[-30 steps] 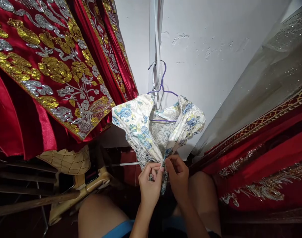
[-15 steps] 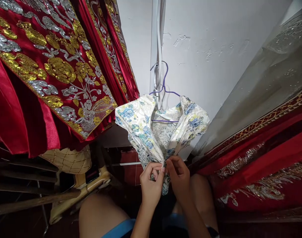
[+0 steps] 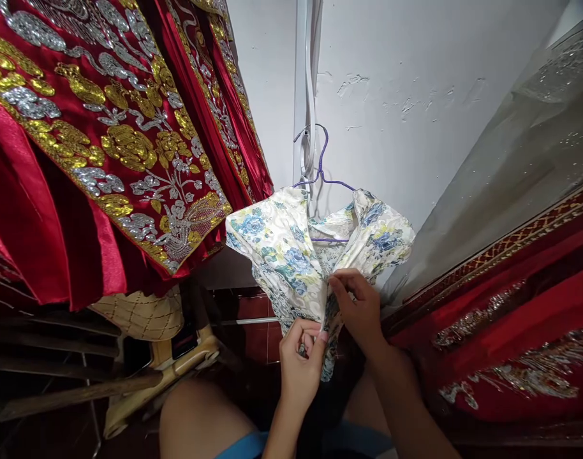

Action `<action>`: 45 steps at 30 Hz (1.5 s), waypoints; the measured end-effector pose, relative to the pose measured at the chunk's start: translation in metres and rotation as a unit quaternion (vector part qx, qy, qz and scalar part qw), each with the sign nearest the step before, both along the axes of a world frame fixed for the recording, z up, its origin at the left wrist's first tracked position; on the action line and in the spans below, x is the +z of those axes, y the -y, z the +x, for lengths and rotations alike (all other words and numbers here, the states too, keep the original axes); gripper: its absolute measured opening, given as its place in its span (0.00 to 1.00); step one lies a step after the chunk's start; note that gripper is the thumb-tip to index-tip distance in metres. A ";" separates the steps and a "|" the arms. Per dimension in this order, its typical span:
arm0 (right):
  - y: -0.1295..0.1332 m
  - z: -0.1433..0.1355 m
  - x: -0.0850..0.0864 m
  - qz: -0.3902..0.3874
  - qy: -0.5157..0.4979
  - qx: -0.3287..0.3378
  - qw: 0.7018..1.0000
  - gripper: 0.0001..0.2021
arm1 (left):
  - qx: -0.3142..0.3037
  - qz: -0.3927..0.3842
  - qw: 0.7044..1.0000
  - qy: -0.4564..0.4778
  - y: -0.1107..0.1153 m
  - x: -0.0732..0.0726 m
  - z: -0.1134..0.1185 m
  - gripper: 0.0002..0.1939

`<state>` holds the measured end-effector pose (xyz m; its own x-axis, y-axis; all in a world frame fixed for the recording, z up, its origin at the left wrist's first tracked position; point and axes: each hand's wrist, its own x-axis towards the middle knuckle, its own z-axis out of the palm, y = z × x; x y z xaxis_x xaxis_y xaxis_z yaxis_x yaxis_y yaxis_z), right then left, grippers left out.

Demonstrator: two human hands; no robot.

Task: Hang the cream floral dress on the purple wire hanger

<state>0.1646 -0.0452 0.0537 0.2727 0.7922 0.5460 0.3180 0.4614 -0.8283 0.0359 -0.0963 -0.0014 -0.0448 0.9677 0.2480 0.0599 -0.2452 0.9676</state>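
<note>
A white garment (image 3: 291, 255) with blue and yellow flowers hangs in front of me on a purple wire hanger (image 3: 323, 162). Its two front edges meet below the V-shaped neckline. Low on this front edge, my left hand (image 3: 303, 350) pinches the cloth between thumb and fingers. Higher up, just under the neckline, my right hand (image 3: 358, 303) has its fingertips closed on the other front edge. Whether a small fastener sits under the fingers of my right hand is hidden. The garment's lower end hangs behind and between my hands.
Red garments with gold and silver sequins (image 3: 129, 146) hang at the left. A wooden chair (image 3: 162, 382) stands below them. On the right are a sheer grey cover (image 3: 492, 166) and red beaded cloth (image 3: 511, 331). White straps (image 3: 310, 83) run down the white wall (image 3: 391, 57).
My right hand has moved up the front edge, from beside my left hand to just under the neckline. The neck opening looks smaller. My left hand keeps its pinch.
</note>
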 end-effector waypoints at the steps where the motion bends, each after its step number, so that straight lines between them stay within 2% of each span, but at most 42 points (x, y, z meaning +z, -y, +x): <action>1: -0.004 0.001 0.004 0.000 0.004 0.003 1.000 0.09 | -0.002 -0.001 1.000 -0.004 0.000 -0.001 0.000 0.10; 9: -0.037 0.005 0.038 0.020 0.009 0.018 1.000 0.08 | -0.024 -0.024 0.999 -0.005 -0.002 -0.009 0.002 0.12; 16: -0.064 0.016 0.064 0.108 0.089 0.069 0.988 0.07 | -0.045 -0.039 0.998 0.023 0.000 -0.014 0.007 0.14; 20: -0.078 0.022 0.076 0.127 0.114 0.043 0.984 0.06 | -0.053 -0.041 0.998 0.019 0.001 -0.016 0.010 0.13; 27: -0.076 0.024 0.112 0.182 0.100 0.020 0.978 0.04 | -0.081 -0.050 0.995 0.010 0.009 -0.034 0.022 0.12; 29: -0.071 0.024 0.118 0.189 0.093 0.021 0.977 0.04 | -0.083 -0.052 0.995 0.004 0.008 -0.038 0.024 0.11; 31: -0.066 0.023 0.119 0.189 0.086 0.037 0.977 0.04 | -0.096 -0.049 0.994 -0.020 0.003 -0.034 0.023 0.11; 33: -0.061 0.023 0.117 0.188 0.083 0.058 0.977 0.04 | -0.135 -0.034 0.988 -0.060 -0.008 -0.017 0.017 0.09; 36: -0.057 0.028 0.115 0.184 0.112 0.081 0.973 0.04 | -0.182 0.038 0.977 -0.108 -0.031 0.030 0.005 0.09; 38: -0.056 0.032 0.115 0.176 0.142 0.098 0.969 0.05 | -0.158 0.110 0.977 -0.096 -0.052 0.070 -0.002 0.10; 41: -0.053 0.037 0.118 0.170 0.167 0.112 0.965 0.05 | -0.054 0.185 0.980 -0.039 -0.085 0.126 -0.005 0.11; 43: -0.051 0.038 0.119 0.172 0.176 0.109 0.963 0.05 | -0.071 0.210 0.974 -0.055 -0.103 0.152 -0.004 0.13; 45: -0.051 0.037 0.116 0.180 0.183 0.100 0.961 0.05 | -0.097 0.224 0.966 -0.088 -0.115 0.166 -0.002 0.09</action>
